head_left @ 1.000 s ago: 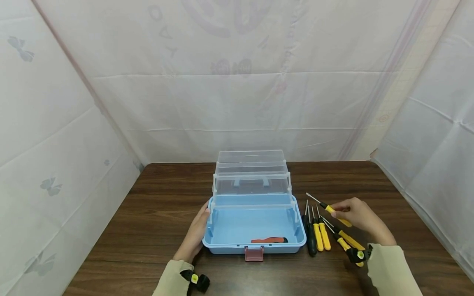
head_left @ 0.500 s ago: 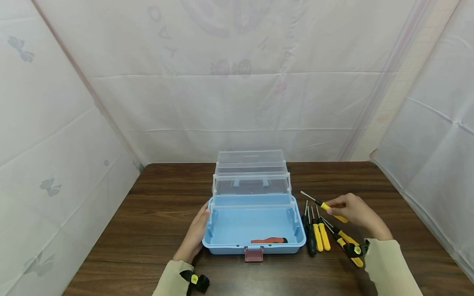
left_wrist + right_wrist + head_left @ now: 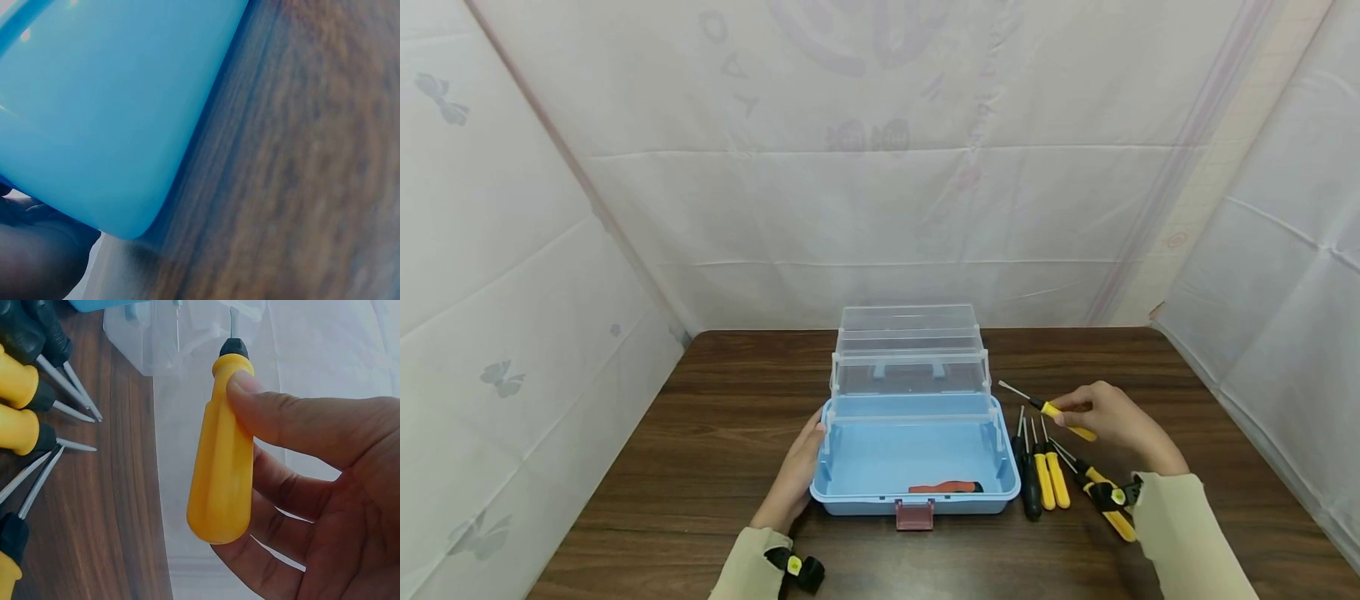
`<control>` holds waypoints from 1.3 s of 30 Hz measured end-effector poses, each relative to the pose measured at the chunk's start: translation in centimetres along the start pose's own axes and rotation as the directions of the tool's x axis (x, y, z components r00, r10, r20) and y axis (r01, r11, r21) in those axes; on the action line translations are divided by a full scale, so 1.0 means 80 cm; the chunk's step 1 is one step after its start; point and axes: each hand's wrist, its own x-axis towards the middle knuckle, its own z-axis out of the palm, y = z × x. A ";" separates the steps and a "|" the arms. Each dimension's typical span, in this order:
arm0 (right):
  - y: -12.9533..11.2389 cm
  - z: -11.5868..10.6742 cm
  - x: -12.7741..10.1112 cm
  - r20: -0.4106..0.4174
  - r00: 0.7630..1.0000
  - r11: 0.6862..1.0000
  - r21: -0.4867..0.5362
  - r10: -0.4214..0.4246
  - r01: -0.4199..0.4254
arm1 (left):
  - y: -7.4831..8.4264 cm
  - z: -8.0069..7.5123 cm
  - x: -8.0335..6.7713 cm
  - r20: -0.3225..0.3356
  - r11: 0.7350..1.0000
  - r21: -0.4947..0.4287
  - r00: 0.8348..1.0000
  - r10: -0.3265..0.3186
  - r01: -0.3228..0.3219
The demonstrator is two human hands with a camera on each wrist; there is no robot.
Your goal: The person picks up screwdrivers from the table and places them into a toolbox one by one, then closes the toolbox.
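My right hand [image 3: 1116, 417] pinches a yellow-handled screwdriver [image 3: 1083, 433] with a black collar, holding it above the table with its blade toward the back left. In the right wrist view the thumb [image 3: 269, 415] presses the top of the handle [image 3: 219, 462], and the other fingers curl behind it. On the left, my left hand [image 3: 797, 467] rests along the side wall of a light blue toolbox [image 3: 857, 506], thumb at the rim. The box stands open, its clear trays [image 3: 912, 375] raised at the back. Inside, near the front wall, lies a red-orange tool [image 3: 946, 487] with a black end.
Right of the box lie black-handled screwdrivers [image 3: 1031, 492] and several yellow-handled screwdrivers [image 3: 1056, 483], blades mostly pointing away. Two of them cross near the right wrist. A pink latch [image 3: 914, 516] hangs at the box front. White sheeting [image 3: 880, 208] surrounds the dark wooden table [image 3: 722, 417].
The right hand with its screwdriver has moved left and slightly back, bringing the blade tip closer to the toolbox's back right corner. The left hand and the box have stayed in place.
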 end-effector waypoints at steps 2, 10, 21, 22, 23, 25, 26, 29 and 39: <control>-0.002 -0.001 0.001 -0.001 1.000 1.000 -0.006 -0.007 0.007 | 0.000 0.000 0.000 -0.001 1.000 -0.002 1.000 -0.001 0.001; -0.008 -0.003 0.006 -0.001 0.999 0.999 -0.008 -0.038 0.038 | 0.000 0.001 0.000 -0.004 1.000 0.002 1.000 -0.001 0.001; -0.019 -0.008 0.010 0.019 0.998 0.998 -0.003 -0.067 0.068 | 0.000 0.001 0.000 -0.002 1.000 0.001 1.000 0.002 -0.002; -0.020 -0.009 0.011 0.019 0.997 0.997 -0.001 -0.078 0.078 | 0.000 0.001 0.000 -0.002 1.000 0.001 1.000 0.004 -0.004; -0.022 -0.010 0.012 0.019 0.996 0.996 -0.004 -0.089 0.089 | 0.000 0.000 0.000 -0.002 1.000 -0.001 1.000 0.005 -0.005; -0.024 -0.012 0.014 0.024 0.994 0.994 0.001 -0.107 0.107 | -0.001 0.000 0.001 0.002 1.000 -0.003 1.000 0.010 -0.010; -0.025 -0.013 0.015 0.024 0.993 0.993 0.000 -0.114 0.114 | -0.001 0.000 0.001 0.003 1.000 -0.005 1.000 0.013 -0.012; -0.028 -0.015 0.020 0.033 0.993 0.993 0.008 -0.118 0.117 | -0.002 -0.001 0.001 0.006 1.000 -0.013 1.000 0.019 -0.019; -0.038 -0.017 0.032 0.043 0.992 0.993 0.023 -0.115 0.114 | -0.004 -0.003 0.003 -0.001 1.000 -0.011 1.000 0.010 -0.010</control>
